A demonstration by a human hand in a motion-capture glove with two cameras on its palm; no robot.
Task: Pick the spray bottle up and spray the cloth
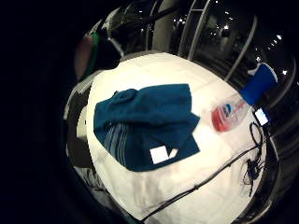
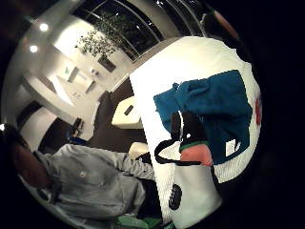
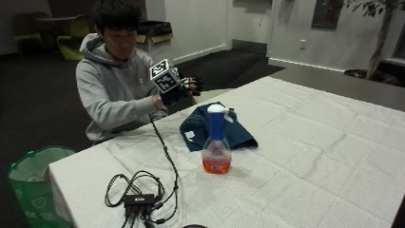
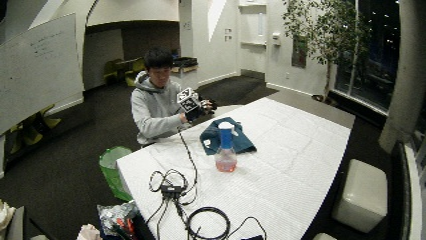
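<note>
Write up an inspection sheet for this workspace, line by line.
Surface: table under a white cloth cover.
Job's things: spray bottle, blue head, orange liquid, upright and untouched; blue cloth crumpled behind it, white tag showing.
Clutter: nothing seen beyond the cables.
Hands: gloved right hand raised above the table's near edge by the person's chest, holding nothing; bare hand close against it.
Cables: black cable runs from the glove to a small box with coiled leads.
Surroundings: green bin beside the table; potted tree by the window.
</note>
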